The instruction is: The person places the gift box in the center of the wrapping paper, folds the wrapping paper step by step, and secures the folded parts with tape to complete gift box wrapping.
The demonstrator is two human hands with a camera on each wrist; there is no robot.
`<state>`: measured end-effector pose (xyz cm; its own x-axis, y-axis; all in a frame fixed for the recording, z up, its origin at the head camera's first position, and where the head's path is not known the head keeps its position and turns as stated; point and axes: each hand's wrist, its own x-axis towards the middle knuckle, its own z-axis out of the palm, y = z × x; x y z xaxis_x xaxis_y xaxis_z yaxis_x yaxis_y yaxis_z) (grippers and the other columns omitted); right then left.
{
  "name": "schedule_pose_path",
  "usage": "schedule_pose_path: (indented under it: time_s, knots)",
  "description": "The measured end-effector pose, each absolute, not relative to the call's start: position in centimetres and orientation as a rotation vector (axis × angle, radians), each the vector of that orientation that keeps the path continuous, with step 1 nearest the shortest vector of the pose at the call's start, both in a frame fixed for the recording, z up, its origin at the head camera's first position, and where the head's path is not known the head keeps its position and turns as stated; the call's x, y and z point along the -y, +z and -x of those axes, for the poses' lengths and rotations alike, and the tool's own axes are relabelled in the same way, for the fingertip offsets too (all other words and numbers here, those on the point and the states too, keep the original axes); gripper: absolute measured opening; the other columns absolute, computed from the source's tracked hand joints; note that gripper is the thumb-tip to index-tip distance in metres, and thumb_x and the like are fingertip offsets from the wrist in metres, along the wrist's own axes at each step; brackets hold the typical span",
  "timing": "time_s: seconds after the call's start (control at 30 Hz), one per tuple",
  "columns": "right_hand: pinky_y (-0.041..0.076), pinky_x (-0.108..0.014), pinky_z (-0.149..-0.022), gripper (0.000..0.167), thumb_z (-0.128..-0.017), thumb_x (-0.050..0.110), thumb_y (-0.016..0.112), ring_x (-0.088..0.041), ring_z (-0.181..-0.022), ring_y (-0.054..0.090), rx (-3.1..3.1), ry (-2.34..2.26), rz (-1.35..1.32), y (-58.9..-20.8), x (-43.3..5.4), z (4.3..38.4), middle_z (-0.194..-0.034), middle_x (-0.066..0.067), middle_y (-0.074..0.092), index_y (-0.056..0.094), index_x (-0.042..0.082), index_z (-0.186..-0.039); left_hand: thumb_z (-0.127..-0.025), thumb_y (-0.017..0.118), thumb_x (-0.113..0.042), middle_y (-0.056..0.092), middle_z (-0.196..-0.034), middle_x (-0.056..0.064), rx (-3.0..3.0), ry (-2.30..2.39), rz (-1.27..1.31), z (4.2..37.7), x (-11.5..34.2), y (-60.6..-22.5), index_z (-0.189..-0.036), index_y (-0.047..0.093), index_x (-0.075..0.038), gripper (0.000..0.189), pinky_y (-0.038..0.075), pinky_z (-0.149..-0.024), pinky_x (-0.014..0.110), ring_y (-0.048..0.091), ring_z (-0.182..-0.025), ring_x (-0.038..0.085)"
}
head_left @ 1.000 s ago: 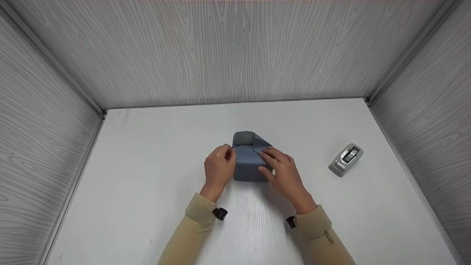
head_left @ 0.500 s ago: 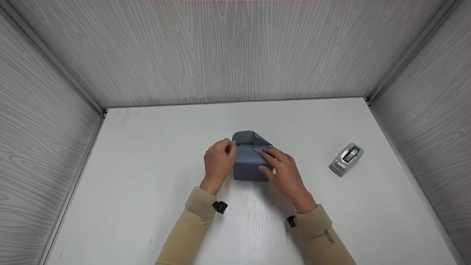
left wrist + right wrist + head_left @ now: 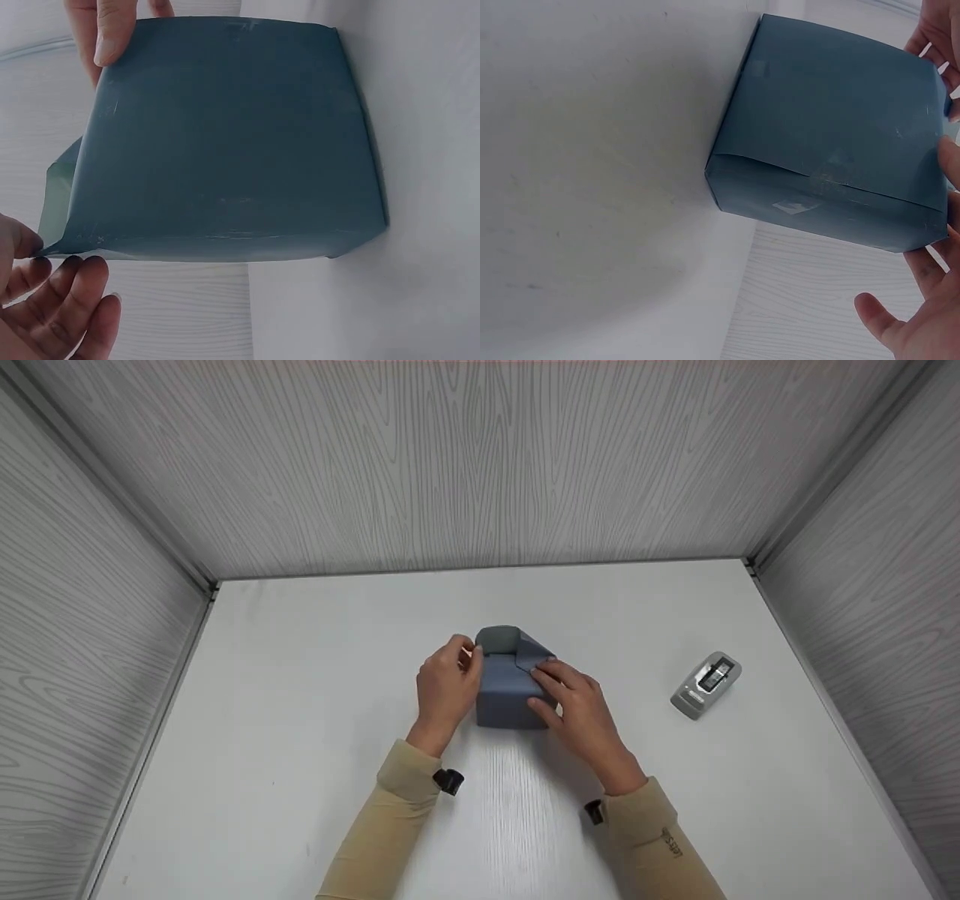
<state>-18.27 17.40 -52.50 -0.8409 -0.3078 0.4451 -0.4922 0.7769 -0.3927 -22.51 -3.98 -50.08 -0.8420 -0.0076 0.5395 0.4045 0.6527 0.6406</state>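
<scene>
A boxy blue paper package (image 3: 511, 709) stands in the middle of the white table. Its far flap (image 3: 497, 640) is raised and shows a grey-green inner side. The right part of the paper is folded over the top. My left hand (image 3: 448, 690) pinches the paper edge at the package's upper left, thumb against fingertips, as the left wrist view shows. My right hand (image 3: 581, 712) holds the upper right side, fingers on the folded paper and thumb on the front face. A seam and a small shiny patch (image 3: 795, 206) show on one side. Whatever is inside is hidden.
A small grey and silver device (image 3: 705, 685) with a black-framed window lies on the table (image 3: 300, 682) to the right. Panels with a wood-grain pattern (image 3: 480, 465) enclose the table at the back and both sides.
My left hand has shifted slightly away from me along the package's left edge, its fingers now nearer the raised flap. The right hand and the package have hardly moved.
</scene>
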Motion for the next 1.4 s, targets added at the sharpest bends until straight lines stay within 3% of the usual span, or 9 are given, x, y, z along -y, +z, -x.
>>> schedule_pose_path:
  time_s: [0.37, 0.9, 1.4]
  knots:
    - [0.036, -0.050, -0.104, 0.045, -0.092, 0.029, 0.070, -0.024, -0.131, 0.046, 2.625, 0.729, -0.587, -52.4, -17.4, 18.2, -0.135, -0.006, 0.055, 0.063, 0.009, -0.133, -0.087, 0.069, -0.009, 0.065, -0.078, 0.002, 2.330, -1.048, 0.358, 21.3, 3.7, -50.8, -0.082, 0.069, -0.007, 0.006, 0.053, -0.060, 0.029, 0.064, -0.067, 0.012]
    - [0.038, -0.051, -0.101, 0.046, -0.092, 0.029, 0.070, -0.024, -0.132, 0.046, 2.599, 0.714, -0.611, -52.7, -17.4, 18.2, -0.136, -0.006, 0.055, 0.062, 0.009, -0.133, -0.086, 0.072, -0.005, 0.070, -0.101, 0.009, 2.321, -0.868, 0.587, 21.3, 3.2, -51.4, -0.082, 0.074, -0.004, 0.005, 0.053, -0.082, 0.034, 0.066, -0.094, 0.022]
    - [0.038, -0.051, -0.101, 0.046, -0.092, 0.029, 0.070, -0.023, -0.132, 0.046, 2.610, 0.690, -0.601, -52.7, -17.3, 18.2, -0.136, -0.006, 0.055, 0.062, 0.009, -0.133, -0.089, 0.072, -0.009, 0.072, -0.099, 0.005, 2.327, -0.869, 0.684, 21.6, 3.6, -51.6, -0.089, 0.076, -0.005, 0.005, 0.051, -0.084, 0.037, 0.063, -0.094, 0.022]
